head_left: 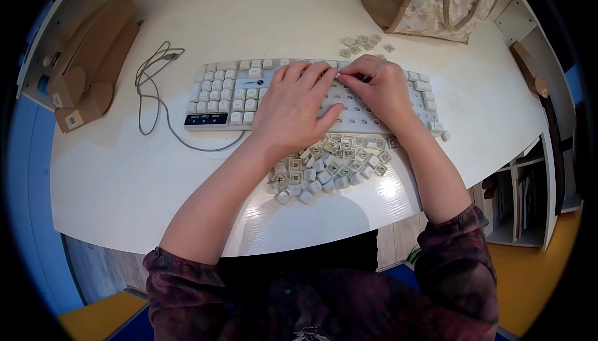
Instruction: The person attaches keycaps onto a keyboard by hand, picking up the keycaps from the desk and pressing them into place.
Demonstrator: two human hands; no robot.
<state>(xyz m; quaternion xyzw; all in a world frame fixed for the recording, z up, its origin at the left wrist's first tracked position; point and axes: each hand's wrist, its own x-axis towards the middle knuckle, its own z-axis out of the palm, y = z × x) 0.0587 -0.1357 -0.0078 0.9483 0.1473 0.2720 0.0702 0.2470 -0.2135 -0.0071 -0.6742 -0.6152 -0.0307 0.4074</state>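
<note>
The keyboard [349, 97] sits at twelve o'clock on the white worktop [124, 179], turned round so its dark indicator strip [207, 120] lies at its eight o'clock with the lettering upside down. From my end I can't see its middle: the left hand [296, 99] covers it, palm down and loosely open, thumb held out to two o'clock, forefinger running up to the other hand's fingertips. I see no object in its grasp.

The right hand [379, 85] curls over the keyboard's one o'clock stretch, thumb and forefinger drawn together. A pale speck shows at their tips, too small for me to name, and I can't tell whether they grip it. The curled fingers behind are hidden.

Keycaps fill the nine o'clock end, while many positions around the right hand are bare. A heap of loose keycaps [327, 166] lies at six o'clock, partly behind the left wrist; a smaller cluster [361, 44] sits at one o'clock. A grey cable [212, 150] loops at nine. Beyond the cluster, a bag [430, 1] is cut off by my view's top edge.
</note>
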